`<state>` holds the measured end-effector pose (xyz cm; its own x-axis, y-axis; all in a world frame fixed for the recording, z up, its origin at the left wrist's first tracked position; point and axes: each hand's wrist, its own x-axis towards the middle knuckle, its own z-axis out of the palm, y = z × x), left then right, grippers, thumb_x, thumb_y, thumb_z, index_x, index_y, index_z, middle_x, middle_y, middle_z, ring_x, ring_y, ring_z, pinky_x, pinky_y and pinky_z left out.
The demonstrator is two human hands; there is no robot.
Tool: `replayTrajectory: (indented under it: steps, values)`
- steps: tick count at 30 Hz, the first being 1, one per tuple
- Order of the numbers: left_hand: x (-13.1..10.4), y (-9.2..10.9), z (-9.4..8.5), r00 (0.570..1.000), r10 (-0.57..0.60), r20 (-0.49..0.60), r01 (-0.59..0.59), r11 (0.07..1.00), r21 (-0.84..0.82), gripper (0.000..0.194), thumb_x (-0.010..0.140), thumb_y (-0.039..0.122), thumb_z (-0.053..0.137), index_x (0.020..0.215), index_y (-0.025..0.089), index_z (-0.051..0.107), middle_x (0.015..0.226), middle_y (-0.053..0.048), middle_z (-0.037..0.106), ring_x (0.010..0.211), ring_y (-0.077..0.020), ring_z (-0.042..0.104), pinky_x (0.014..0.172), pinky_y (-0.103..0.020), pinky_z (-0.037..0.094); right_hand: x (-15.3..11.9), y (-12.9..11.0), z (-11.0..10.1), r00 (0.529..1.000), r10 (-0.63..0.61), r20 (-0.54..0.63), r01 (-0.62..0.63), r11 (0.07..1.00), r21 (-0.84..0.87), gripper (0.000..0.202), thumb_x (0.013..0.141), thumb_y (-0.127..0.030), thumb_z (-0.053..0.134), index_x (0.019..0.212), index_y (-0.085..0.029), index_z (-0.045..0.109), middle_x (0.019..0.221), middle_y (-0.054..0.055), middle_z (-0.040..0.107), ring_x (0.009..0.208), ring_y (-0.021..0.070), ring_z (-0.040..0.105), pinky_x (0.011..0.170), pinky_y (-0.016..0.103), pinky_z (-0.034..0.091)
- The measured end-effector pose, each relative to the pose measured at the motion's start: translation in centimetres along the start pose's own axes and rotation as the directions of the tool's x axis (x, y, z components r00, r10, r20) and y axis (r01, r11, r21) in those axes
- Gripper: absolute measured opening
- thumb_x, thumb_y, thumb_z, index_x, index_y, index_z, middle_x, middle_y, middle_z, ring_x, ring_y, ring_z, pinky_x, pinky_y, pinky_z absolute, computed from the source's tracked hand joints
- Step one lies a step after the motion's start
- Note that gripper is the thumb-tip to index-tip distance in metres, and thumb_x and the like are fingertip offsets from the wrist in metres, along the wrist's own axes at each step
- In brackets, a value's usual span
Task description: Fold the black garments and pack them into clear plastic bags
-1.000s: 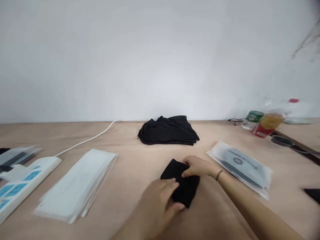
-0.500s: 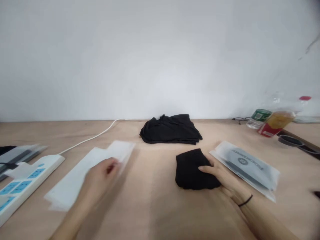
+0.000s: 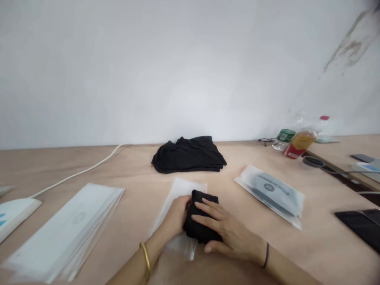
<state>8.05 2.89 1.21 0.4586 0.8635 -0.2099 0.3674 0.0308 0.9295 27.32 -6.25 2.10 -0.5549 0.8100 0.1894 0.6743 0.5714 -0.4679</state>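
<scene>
A folded black cloth point(image 3: 199, 221) lies on top of a translucent plastic bag point(image 3: 175, 194) near the front of the table. My left hand point(image 3: 178, 215) is closed on the cloth's left edge, its fingertips partly hidden behind the fabric. From the right, my right hand point(image 3: 230, 229) holds the same bundle, fingers slightly apart over the top and thumb at the lower edge. To the left is a stack of translucent bags point(image 3: 68, 225). A packed bag with printed lettering point(image 3: 270, 194) lies to the right. Against the wall rests a larger pile of black cloth point(image 3: 190, 154).
A white power strip point(image 3: 19, 211) with its cable sits at the left. Toward the back right are a bottle with a green label point(image 3: 283, 138), a bottle with a red cap point(image 3: 301, 142) and a roll of tape point(image 3: 313, 161). A dark phone-like slab point(image 3: 359, 227) lies at the right edge.
My left hand has left the stack with one bag, which now lies under the folded cloth. The right hand has brought the cloth leftward onto it. The camera view has swung right.
</scene>
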Motion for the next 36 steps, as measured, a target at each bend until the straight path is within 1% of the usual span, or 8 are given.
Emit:
replayTrajectory:
  steps: [9, 13, 17, 20, 25, 28, 33, 36]
  values:
    - [-2.4, 4.1, -0.7, 0.989, 0.137, -0.057, -0.099, 0.894, 0.437, 0.014, 0.079, 0.026, 0.047, 0.066, 0.022, 0.046, 0.055, 0.005, 0.05, 0.052, -0.0137, 0.052, 0.053, -0.023, 0.033, 3.7, -1.6, -0.4, 0.993, 0.065, 0.096, -0.047, 0.983, -0.179, 0.072, 0.069, -0.065, 0.063, 0.129, -0.025, 0.054, 0.132, 0.015, 0.053, 0.121, 0.0411, 0.041, 0.091, 0.06, 0.037]
    - [-2.6, 4.3, -0.9, 0.975, 0.199, -0.095, -0.098, 0.777, 0.622, 0.021, 0.082, 0.023, 0.046, 0.06, 0.021, 0.046, 0.056, 0.002, 0.05, 0.057, -0.0171, 0.052, 0.055, -0.026, 0.024, 2.1, -1.1, -1.7, 0.971, 0.21, -0.115, -0.196, 0.973, 0.12, 0.044, 0.076, -0.047, 0.065, 0.112, -0.022, 0.062, 0.124, 0.012, 0.058, 0.117, 0.0317, 0.05, 0.098, 0.05, 0.038]
    - [-2.3, 3.9, 0.0, 0.973, 0.222, -0.06, -0.126, 0.73, 0.671, 0.029, 0.086, 0.023, 0.041, 0.058, 0.021, 0.044, 0.052, 0.003, 0.047, 0.053, -0.0164, 0.049, 0.053, -0.026, 0.021, 0.9, 0.0, 0.0, 0.789, 0.614, 0.019, -0.463, 0.574, 0.675, 0.029, 0.078, -0.026, 0.055, 0.105, -0.02, 0.049, 0.081, 0.002, 0.064, 0.055, 0.0168, 0.063, 0.052, 0.032, 0.052]
    - [-2.2, 4.6, 1.7, 0.966, 0.258, -0.011, -0.186, 0.725, 0.663, 0.028, 0.088, 0.022, 0.04, 0.061, 0.021, 0.045, 0.054, 0.003, 0.049, 0.054, -0.0156, 0.05, 0.052, -0.025, 0.024, 3.1, -0.3, 2.7, 0.812, 0.583, 0.024, -0.325, 0.419, 0.848, 0.027, 0.071, -0.019, 0.056, 0.096, -0.022, 0.045, 0.074, -0.003, 0.061, 0.053, 0.0143, 0.06, 0.046, 0.026, 0.05]
    - [-4.3, 4.9, 0.8, 0.946, 0.324, 0.033, -0.268, 0.717, 0.644, 0.027, 0.092, 0.025, 0.037, 0.068, 0.021, 0.048, 0.062, 0.002, 0.055, 0.06, -0.0145, 0.053, 0.055, -0.024, 0.033, 5.5, -0.9, 3.0, 0.863, 0.504, -0.026, -0.236, 0.449, 0.862, 0.017, 0.073, -0.022, 0.057, 0.09, -0.021, 0.053, 0.076, -0.001, 0.063, 0.068, 0.0166, 0.062, 0.059, 0.027, 0.053]
    - [-7.1, 3.1, -1.2, 0.858, 0.494, 0.141, -0.449, 0.588, 0.673, 0.018, 0.088, 0.036, 0.05, 0.081, 0.021, 0.055, 0.076, 0.0, 0.061, 0.07, -0.0167, 0.057, 0.061, -0.026, 0.041, 3.0, -1.1, 1.2, 0.856, 0.51, -0.084, -0.296, 0.617, 0.729, 0.021, 0.073, -0.015, 0.056, 0.093, -0.02, 0.056, 0.072, -0.002, 0.061, 0.063, 0.0148, 0.059, 0.056, 0.025, 0.049]
    - [-9.6, -0.4, -0.6, 0.54, 0.789, 0.292, -0.651, 0.172, 0.74, 0.019, 0.089, 0.016, 0.044, 0.079, 0.021, 0.059, 0.073, -0.002, 0.064, 0.065, -0.0179, 0.055, 0.059, -0.03, 0.038, -0.8, -3.7, 0.7, 0.978, 0.116, -0.172, -0.104, 0.991, 0.079, 0.017, 0.078, -0.009, 0.059, 0.089, -0.022, 0.057, 0.087, 0.0, 0.063, 0.079, 0.0175, 0.056, 0.068, 0.029, 0.045]
    - [-9.3, -1.2, 0.4, 0.513, 0.823, 0.243, -0.636, 0.175, 0.752, 0.033, 0.09, 0.009, 0.032, 0.068, 0.019, 0.056, 0.063, -0.003, 0.06, 0.059, -0.0169, 0.052, 0.056, -0.031, 0.037, -0.3, -5.2, 1.9, 0.988, -0.083, -0.131, 0.066, 0.99, -0.125, 0.011, 0.086, -0.015, 0.057, 0.078, -0.02, 0.052, 0.081, -0.001, 0.062, 0.073, 0.0162, 0.054, 0.062, 0.029, 0.041]
